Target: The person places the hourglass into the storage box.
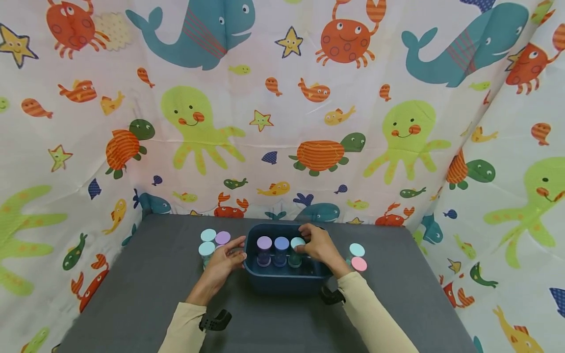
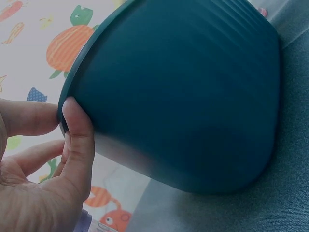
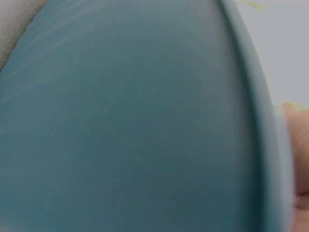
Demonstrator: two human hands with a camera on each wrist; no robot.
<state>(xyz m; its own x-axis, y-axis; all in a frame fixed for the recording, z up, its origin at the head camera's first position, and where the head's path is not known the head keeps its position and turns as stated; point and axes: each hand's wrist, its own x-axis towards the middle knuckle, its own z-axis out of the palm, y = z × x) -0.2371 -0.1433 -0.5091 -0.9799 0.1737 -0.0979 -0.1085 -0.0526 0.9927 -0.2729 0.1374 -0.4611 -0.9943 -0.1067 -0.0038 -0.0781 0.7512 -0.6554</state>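
Note:
A dark blue plastic bin (image 1: 291,284) stands on the grey table in the head view. Inside it, in a row, are a jar with a purple lid (image 1: 264,242), one with a blue-violet lid (image 1: 281,243) and a clear jar with a light-blue lid (image 1: 297,242). My right hand (image 1: 319,245) reaches over the bin's right side, thumb and fingers around that light-blue lid. With thumb and fingertips, my left hand (image 1: 222,264) pinches the bin's left rim; the left wrist view shows the thumb (image 2: 78,128) against the outer wall. The bin's wall fills most of the right wrist view.
Left of the bin, several jars with light-blue lids (image 1: 208,235) and purple lids (image 1: 222,238) stand close by my left hand, which partly covers them. Beyond my right wrist are a light-blue-lidded jar (image 1: 357,250) and a pink-lidded one (image 1: 359,264). A sea-animal curtain (image 1: 273,186) hangs behind the table.

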